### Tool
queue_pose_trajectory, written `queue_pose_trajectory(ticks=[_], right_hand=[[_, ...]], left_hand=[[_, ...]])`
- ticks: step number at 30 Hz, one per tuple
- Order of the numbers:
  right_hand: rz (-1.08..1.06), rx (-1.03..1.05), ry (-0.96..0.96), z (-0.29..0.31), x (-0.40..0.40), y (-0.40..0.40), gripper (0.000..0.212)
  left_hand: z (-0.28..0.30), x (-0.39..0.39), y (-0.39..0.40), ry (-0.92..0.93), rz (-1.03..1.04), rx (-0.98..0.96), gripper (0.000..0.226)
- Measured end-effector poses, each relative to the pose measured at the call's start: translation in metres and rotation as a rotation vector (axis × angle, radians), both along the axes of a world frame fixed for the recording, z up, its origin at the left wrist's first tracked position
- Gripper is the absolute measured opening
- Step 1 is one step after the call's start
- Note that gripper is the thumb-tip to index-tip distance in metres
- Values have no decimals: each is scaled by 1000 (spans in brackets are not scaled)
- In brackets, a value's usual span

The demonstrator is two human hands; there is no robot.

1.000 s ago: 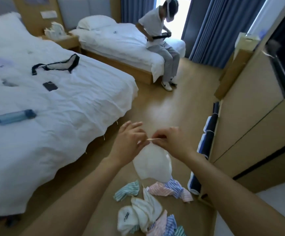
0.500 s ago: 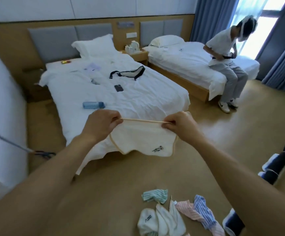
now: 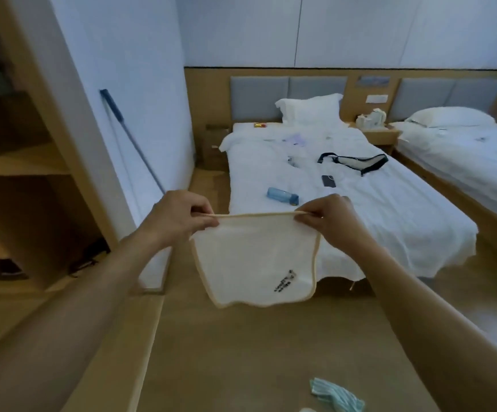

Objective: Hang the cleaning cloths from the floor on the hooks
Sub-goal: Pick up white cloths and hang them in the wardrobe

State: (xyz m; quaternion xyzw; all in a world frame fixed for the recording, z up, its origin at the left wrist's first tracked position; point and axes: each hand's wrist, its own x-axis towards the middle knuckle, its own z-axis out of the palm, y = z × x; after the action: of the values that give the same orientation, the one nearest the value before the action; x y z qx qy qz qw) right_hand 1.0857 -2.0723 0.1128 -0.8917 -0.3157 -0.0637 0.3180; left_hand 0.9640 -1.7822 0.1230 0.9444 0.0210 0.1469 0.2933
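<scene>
A striped cloth [image 3: 336, 396] lies on the floor [image 3: 241, 352]. Above it, the left hand [image 3: 179, 220] and right hand [image 3: 329, 221] each pinch a top corner of the cream cleaning cloth [image 3: 256, 260], stretched taut in midair. No hooks show; keep both grips until one appears beyond the bed [image 3: 360, 209].

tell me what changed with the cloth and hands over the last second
A second ago both hands pinched the white cloth bunched at one spot, low over the floor pile. Since then the left hand and right hand drew apart, stretching its top edge flat, and the view swung left toward the wall; only a green striped cloth shows now. Both hands still pinch the top corners.
</scene>
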Motion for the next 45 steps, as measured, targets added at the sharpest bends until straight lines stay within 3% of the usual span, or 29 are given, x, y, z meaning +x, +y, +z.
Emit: queue_pose_trajectory(ticks=[12,20,23,28,31,38,45], right_hand=[[304,99,-2,12,-32,238,8],[414,108,-31,9,-62,395,27],[456,57,-31,5,-71,444,20],[546,-10,3,2,-89,525,14],[608,76,64,14,-102,579,12],[794,509,261,69,-127,721,16],[1004,687,527,113,-121,846,12]], left_hand=[[25,-125,215,6,218,-128,8],[37,-180,341,-263,501,-178,16],[45,-189,376,-412,558,-320,19],[56,-190,425,-533,617,-390,15],[60,-185,452,-548,633,-385,11],[80,-166,531,-526,725,-260,15],[122,-136,617,-628,774,-98,13]])
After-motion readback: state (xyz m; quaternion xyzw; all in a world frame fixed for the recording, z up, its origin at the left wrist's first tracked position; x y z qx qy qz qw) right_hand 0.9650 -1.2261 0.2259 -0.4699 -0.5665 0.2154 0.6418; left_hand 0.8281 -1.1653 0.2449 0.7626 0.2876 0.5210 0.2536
